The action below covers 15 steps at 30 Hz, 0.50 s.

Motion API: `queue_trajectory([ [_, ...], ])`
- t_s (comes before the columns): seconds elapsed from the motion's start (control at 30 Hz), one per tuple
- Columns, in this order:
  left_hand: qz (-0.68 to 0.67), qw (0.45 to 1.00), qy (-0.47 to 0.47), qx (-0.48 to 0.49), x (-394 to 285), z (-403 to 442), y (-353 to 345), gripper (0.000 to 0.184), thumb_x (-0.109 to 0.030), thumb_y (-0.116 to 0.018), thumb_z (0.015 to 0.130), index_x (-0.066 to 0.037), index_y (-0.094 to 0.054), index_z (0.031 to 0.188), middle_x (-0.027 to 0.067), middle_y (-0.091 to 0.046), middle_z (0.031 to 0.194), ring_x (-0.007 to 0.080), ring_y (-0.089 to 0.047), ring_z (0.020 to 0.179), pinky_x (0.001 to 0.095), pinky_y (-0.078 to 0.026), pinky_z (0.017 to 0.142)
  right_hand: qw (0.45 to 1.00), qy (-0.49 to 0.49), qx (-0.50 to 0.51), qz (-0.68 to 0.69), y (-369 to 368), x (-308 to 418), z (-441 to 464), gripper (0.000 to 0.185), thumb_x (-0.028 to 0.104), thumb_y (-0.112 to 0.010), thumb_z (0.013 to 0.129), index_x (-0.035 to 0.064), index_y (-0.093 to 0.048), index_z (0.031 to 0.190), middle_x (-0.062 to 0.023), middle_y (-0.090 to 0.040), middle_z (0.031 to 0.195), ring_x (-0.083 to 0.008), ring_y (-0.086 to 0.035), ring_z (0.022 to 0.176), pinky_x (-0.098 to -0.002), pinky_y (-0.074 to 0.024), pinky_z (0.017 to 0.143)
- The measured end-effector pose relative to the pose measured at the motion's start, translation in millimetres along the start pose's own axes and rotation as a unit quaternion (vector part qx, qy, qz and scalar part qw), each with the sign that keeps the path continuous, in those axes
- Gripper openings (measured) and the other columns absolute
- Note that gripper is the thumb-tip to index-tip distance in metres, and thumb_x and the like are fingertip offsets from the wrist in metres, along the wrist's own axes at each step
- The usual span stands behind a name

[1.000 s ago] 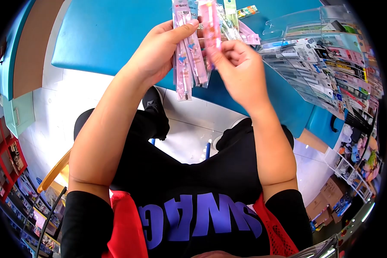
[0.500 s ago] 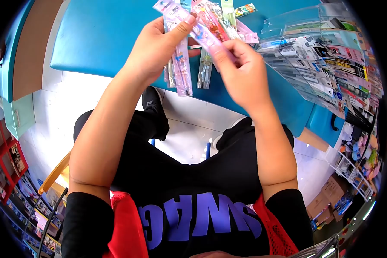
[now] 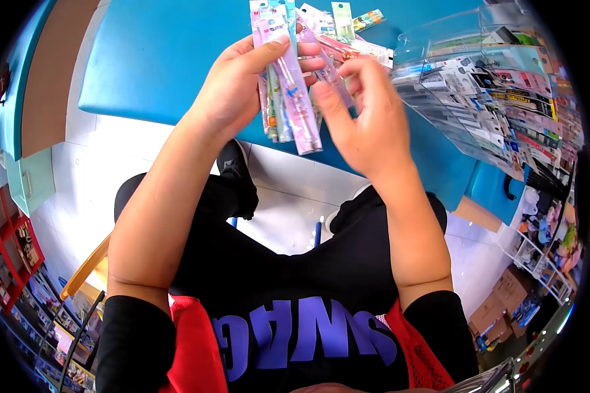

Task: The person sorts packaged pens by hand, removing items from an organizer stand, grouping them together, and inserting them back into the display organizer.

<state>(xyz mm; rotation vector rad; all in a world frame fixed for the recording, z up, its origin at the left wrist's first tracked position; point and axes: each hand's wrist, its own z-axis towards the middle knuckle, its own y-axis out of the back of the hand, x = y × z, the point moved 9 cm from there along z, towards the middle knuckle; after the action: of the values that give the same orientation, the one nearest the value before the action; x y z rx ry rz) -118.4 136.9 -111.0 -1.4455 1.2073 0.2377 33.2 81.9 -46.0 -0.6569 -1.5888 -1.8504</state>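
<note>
Pinched slim, glossy, clear-wrapped packets (image 3: 295, 98) (lilac in front) in the left fingers (image 3: 271, 54); pointed lengthwise from beyond those fingers toward the lap, slanting rightward. Held the right fingers (image 3: 333, 106) parted, nearby.

There is one blue desk (image 3: 164, 65) and one clear display rack (image 3: 432, 39). Two bare hands show: one left hand (image 3: 229, 88), one right hand (image 3: 372, 114). At least four fanned pen packets (image 3: 297, 101) overlap, and at least four loose packets (image 3: 343, 21) lie beyond them; neither exact count can be told. More than ten racked packets (image 3: 530, 103) show. Two shoes (image 3: 236, 175) are visible.
</note>
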Motion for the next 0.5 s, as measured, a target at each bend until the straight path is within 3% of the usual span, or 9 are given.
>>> queue_trajectory([
  [0.03,0.0,1.0,-0.011,-0.002,1.0,0.7,0.6,0.038,-0.019,-0.055,0.109,0.002,-0.053,0.14,0.0174,-0.069,0.128,0.0264,-0.069,0.119,0.0433,-0.058,0.101,0.992,-0.064,0.071,0.077,-12.9,-2.1,-4.0,0.039,0.04,-0.078,0.093,0.0034,-0.063,0.094,-0.0091,-0.065,0.083,-0.0212,-0.063,0.071,-0.0362,-0.05,0.062],
  [0.1,0.0,1.0,-0.03,-0.007,4.0,1.1,-4.9,0.037,-0.019,-0.057,0.108,0.001,-0.055,0.138,0.0182,-0.069,0.129,0.0265,-0.07,0.117,0.0427,-0.059,0.1,0.949,-0.152,0.11,0.253,-40.5,-14.0,-16.2,0.033,0.031,-0.077,0.095,0.0015,-0.064,0.089,-0.0065,-0.064,0.072,-0.0122,-0.058,0.063,-0.0324,-0.0474,0.058],
  [0.2,0.027,0.999,-0.025,-0.035,5.1,1.1,-1.1,0.032,-0.019,-0.063,0.106,0.002,-0.061,0.13,0.0172,-0.072,0.123,0.0258,-0.073,0.11,0.0409,-0.061,0.095,0.958,-0.153,0.063,0.235,-37.8,-17.4,-15.6,0.026,0.024,-0.073,0.098,-0.0001,-0.065,0.091,-0.0059,-0.064,0.066,-0.0093,-0.057,0.059,-0.0307,-0.0461,0.055],
  [0.3,0.046,0.996,-0.031,-0.065,3.4,1.1,4.7,0.03,-0.02,-0.064,0.105,0.001,-0.063,0.126,0.0156,-0.074,0.118,0.0242,-0.075,0.104,0.0397,-0.063,0.091,0.964,-0.152,0.02,0.217,-26.5,-25.2,-9.4,0.024,0.021,-0.069,0.101,-0.0009,-0.065,0.091,-0.0059,-0.065,0.068,-0.0092,-0.057,0.06,-0.0311,-0.0463,0.055],
  [0.43,0.045,0.996,-0.034,-0.062,4.9,2.8,11.2,0.028,-0.021,-0.066,0.105,0.0,-0.064,0.123,0.0138,-0.074,0.115,0.0222,-0.076,0.1,0.038,-0.064,0.087,0.957,-0.152,-0.003,0.247,-17.1,-38.5,-3.3,0.027,0.025,-0.063,0.107,-0.0003,-0.063,0.115,0.0,-0.064,0.076,-0.0051,-0.058,0.065,-0.0215,-0.0457,0.06],
  [0.47,0.049,0.996,-0.031,-0.066,4.5,2.7,12.3,0.028,-0.02,-0.066,0.104,0.0,-0.064,0.123,0.0136,-0.075,0.115,0.0219,-0.076,0.1,0.038,-0.064,0.087,0.957,-0.18,-0.005,0.226,-12.2,-47.4,-0.8,0.027,0.024,-0.065,0.103,-0.0008,-0.062,0.113,-0.012,-0.069,0.082,-0.0171,-0.067,0.075,-0.0332,-0.0525,0.068],
  [0.5,0.053,0.996,-0.028,-0.07,3.3,2.7,12.7,0.028,-0.02,-0.067,0.104,0.0,-0.064,0.122,0.0134,-0.075,0.114,0.0217,-0.076,0.099,0.038,-0.064,0.086,0.986,-0.105,-0.037,0.122,-0.7,-44.3,5.6,0.03,0.026,-0.066,0.102,-0.0012,-0.062,0.114,-0.0142,-0.068,0.089,-0.0214,-0.066,0.083,-0.0357,-0.0523,0.074],
])
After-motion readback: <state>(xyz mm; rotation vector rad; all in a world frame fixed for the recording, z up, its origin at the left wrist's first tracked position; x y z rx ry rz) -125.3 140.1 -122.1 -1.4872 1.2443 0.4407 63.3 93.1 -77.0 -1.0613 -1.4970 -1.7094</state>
